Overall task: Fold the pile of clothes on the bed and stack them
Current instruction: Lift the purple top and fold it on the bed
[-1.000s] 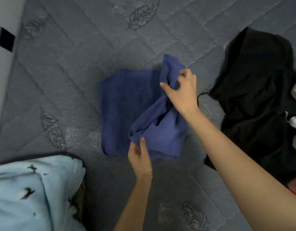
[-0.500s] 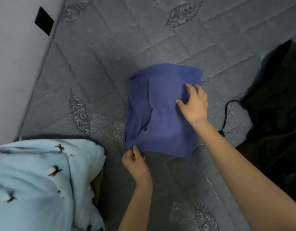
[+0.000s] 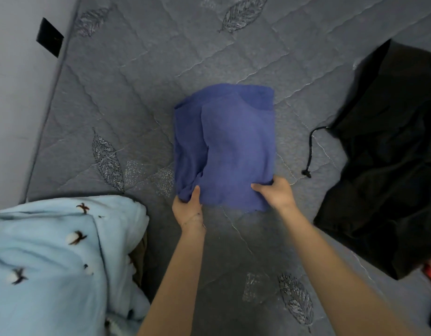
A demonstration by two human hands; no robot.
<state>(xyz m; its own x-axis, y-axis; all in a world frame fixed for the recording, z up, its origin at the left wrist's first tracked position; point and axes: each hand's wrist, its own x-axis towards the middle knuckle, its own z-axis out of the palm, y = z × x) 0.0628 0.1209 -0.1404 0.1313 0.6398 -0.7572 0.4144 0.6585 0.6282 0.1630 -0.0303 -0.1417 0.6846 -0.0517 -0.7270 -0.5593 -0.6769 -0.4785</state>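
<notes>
At bed (image 3: 306,69) centre, blue garment (image 3: 229,151) lies part-folded. Left hand (image 3: 187,209) pinches its 7 o'clock corner and right hand (image 3: 276,194) grips the 5 o'clock corner, probably to fold the near edge away. Black garment (image 3: 389,151) is unfolded at 3 o'clock.

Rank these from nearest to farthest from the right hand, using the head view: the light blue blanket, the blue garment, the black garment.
1. blue garment, centre, gripped by the right hand at its near edge.
2. black garment, on the right.
3. light blue blanket, lower left.
</notes>
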